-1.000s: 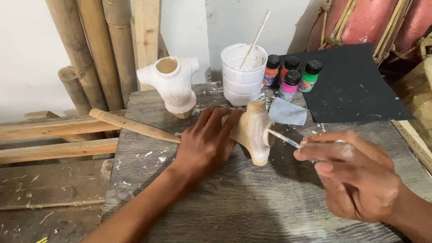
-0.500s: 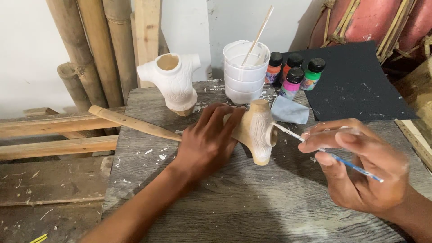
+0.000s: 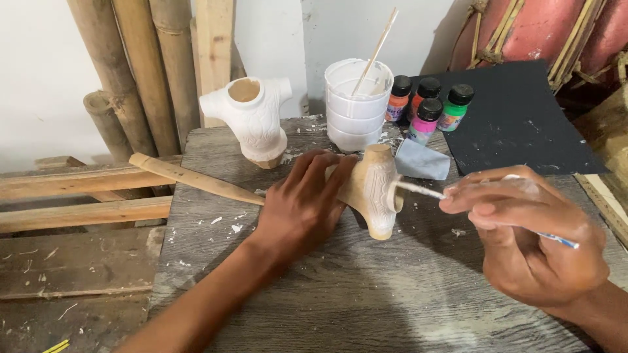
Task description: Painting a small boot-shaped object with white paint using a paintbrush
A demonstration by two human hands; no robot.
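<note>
Grey weathered wooden tabletop (image 3: 366,307) is sitting before a white wall with bamboo poles (image 3: 131,72). I'm pinning the tan carved wooden torso figure (image 3: 374,189) mid-table with my left hand (image 3: 304,202), while my right hand (image 3: 536,238) is pinching a thin white-tipped paintbrush (image 3: 422,190) against it. White plastic cups (image 3: 356,104) are standing behind.

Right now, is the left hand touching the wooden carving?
Touching. The head view shows the left hand with fingers pressed flat against the side of the wooden carving, no gap.
</note>
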